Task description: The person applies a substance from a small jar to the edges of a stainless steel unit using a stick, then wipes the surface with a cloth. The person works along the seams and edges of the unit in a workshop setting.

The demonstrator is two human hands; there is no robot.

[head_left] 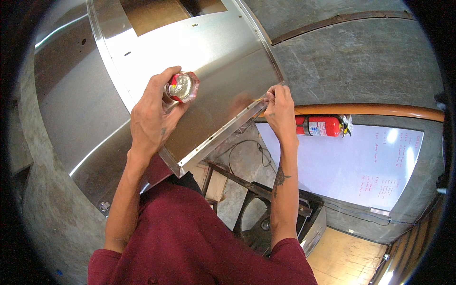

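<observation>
My left hand [151, 111] is wrapped round a small jar-like container [183, 88] with a red label and a shiny round end facing up. It is held over a large sheet-metal panel [209, 99], whose surface is polished and reflective. At the panel's right corner, my right hand [279, 107] is closed with its fingertips pinched against the folded edge flange [223, 134]. Whatever sits between those fingertips is too small to make out. Small slots and a rectangular cutout [161, 16] with brownish material showing through it mark the panel's far part.
A red fire extinguisher [325, 127] lies beyond my right hand, by an orange pipe [370, 111] and a whiteboard [342, 161] with handwriting. Below my right arm is a dark metal frame [254, 213]. A black cable [231, 159] loops across the floor.
</observation>
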